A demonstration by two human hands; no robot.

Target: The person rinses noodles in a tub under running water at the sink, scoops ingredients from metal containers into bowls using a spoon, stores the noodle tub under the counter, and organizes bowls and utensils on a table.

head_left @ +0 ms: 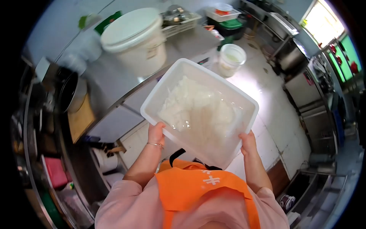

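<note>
White tub gripped at opposite sides by both hands, forearms angled inward.

An orange apron with white markings, pink short sleeves, and a thin bracelet.

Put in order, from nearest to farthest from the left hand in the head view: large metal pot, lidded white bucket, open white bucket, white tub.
From the left hand:
1. White tub: held in it.
2. Lidded white bucket: on the counter, ahead.
3. Open white bucket: on the floor, ahead and right.
4. Large metal pot: far right.
</note>
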